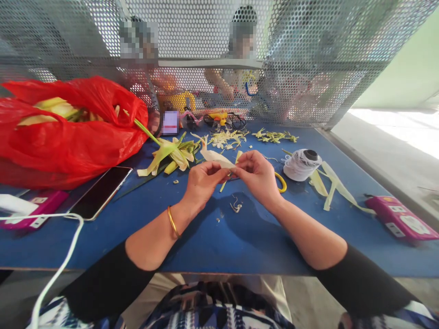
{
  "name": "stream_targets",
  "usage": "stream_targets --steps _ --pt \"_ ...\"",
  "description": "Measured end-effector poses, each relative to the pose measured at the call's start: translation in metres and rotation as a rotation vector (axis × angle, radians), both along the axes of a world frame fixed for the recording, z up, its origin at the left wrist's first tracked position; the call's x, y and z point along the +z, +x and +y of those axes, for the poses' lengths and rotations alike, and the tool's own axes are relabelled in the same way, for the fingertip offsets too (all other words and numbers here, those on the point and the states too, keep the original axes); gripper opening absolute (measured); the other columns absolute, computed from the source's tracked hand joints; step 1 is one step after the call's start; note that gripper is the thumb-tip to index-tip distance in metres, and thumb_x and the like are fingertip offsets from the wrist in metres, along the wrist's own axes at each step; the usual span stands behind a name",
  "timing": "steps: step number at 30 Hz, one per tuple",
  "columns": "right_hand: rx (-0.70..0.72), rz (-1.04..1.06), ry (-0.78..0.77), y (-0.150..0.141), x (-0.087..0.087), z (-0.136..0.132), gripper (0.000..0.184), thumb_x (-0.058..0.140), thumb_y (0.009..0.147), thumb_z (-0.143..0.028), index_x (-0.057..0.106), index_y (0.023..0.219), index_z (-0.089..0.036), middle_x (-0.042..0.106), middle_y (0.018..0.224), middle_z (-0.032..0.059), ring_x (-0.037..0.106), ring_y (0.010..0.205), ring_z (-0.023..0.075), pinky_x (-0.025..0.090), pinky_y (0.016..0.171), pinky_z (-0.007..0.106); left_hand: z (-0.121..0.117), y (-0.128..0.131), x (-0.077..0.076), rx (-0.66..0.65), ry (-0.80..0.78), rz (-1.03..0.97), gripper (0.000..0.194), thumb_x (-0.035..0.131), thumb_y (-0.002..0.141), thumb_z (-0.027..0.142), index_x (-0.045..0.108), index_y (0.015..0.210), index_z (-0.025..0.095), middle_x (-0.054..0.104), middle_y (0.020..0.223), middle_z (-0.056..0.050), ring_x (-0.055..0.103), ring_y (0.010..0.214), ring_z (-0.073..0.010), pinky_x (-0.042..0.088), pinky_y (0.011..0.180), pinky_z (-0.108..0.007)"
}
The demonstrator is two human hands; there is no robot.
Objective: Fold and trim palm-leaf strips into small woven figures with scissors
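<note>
My left hand (205, 183) and my right hand (259, 176) meet over the middle of the blue table, fingertips pinched together. Between them is a pale corn husk (217, 157), its pointed end rising to the left. Fingers hide the part of it being pinched. A yellow loop handle (281, 183), perhaps of scissors, shows beside my right wrist; the rest of that tool is covered. Below my hands lie a few thread scraps (236, 205). Left of my left hand is a bundle of husk pieces (174, 155) with a green stalk.
A red plastic bag (85, 141) of husks fills the left side, near a dark phone (103, 192). To the right stand a white thread spool (300, 165), husk strips (334, 183) and a magenta box (401, 217). Small cut pieces (228, 138) lie before the perforated screen (298, 59); people sit behind it.
</note>
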State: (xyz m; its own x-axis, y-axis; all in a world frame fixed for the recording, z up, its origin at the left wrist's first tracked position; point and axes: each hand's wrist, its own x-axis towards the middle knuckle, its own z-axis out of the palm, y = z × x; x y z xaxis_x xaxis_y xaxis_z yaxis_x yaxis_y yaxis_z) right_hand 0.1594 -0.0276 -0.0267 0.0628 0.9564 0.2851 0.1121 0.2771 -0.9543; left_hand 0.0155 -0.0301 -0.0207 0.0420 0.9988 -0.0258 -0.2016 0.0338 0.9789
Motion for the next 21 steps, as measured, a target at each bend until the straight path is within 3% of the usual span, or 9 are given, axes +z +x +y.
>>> stream_targets --steps 5,8,15,21 --pt "0.007 0.023 0.001 0.0005 -0.0003 0.0011 0.027 0.074 0.066 -0.027 0.052 0.083 -0.024 0.067 0.063 -0.0050 0.066 0.058 0.0147 0.055 0.061 0.031 -0.0011 -0.0017 0.0017 -0.037 -0.030 -0.031 0.021 0.082 0.062 0.028 0.070 0.075 0.017 0.073 0.068 -0.003 0.069 0.064 -0.0162 0.055 0.067 -0.029" --pt "-0.025 0.021 0.017 0.0002 0.0015 0.0007 0.026 0.072 0.065 -0.026 0.053 0.083 -0.024 0.068 0.064 -0.0045 0.066 0.057 0.0148 0.053 0.058 0.030 -0.0029 -0.0014 0.0012 -0.013 -0.017 -0.025 0.026 0.078 0.068 0.032 0.063 0.085 0.019 0.074 0.073 -0.003 0.069 0.061 -0.0167 0.054 0.063 -0.029" --pt "-0.071 0.020 -0.007 -0.0002 0.0030 0.0012 0.026 0.071 0.065 -0.023 0.052 0.082 -0.023 0.066 0.061 -0.0052 0.066 0.055 0.0144 0.053 0.058 0.030 -0.0046 0.0032 -0.0051 0.110 0.154 0.124 0.025 0.080 0.066 0.021 0.057 0.077 0.020 0.067 0.075 0.002 0.067 0.063 -0.0133 0.050 0.061 -0.023" --pt "-0.043 0.048 -0.030 -0.0020 0.0014 0.0004 0.025 0.070 0.065 -0.024 0.052 0.082 -0.024 0.064 0.060 -0.0065 0.065 0.054 0.0135 0.055 0.058 0.030 -0.0019 -0.0005 -0.0050 0.092 0.247 0.172 0.018 0.079 0.067 0.016 0.065 0.077 0.020 0.068 0.083 0.001 0.066 0.070 -0.0115 0.050 0.068 -0.022"
